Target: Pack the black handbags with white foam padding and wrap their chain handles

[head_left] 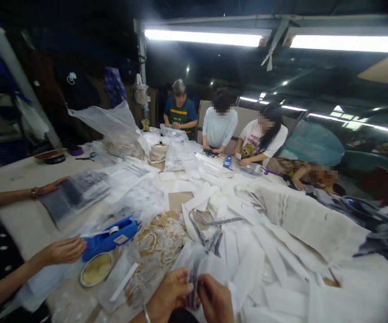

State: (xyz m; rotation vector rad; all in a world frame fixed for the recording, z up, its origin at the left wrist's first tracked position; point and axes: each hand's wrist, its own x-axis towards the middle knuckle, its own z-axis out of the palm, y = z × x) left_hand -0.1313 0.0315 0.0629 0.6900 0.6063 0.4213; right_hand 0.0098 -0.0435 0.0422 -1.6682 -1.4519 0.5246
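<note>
At the bottom centre, my left hand [171, 290], a bracelet at its wrist, has its fingers closed on a dark fabric strip [194, 282]. The strip looks bunched or folded, and clear plastic seems to surround it. My right hand [216, 298] grips the strip's other side with fingers curled, close to the left. Just beyond the hands, more grey-black strips [210, 237] lie loosely over white sheets. A heap of tan strings with card tags [160, 237] spreads to the left of my hands.
White paper strips [264, 260] cover the table's right. On the left, a co-worker's hands reach a bagged dark item [76, 193] and a blue tape dispenser [111, 237]; a round dish [96, 269] sits below. Several people work at the far side. Scissors [87, 157] lie back left.
</note>
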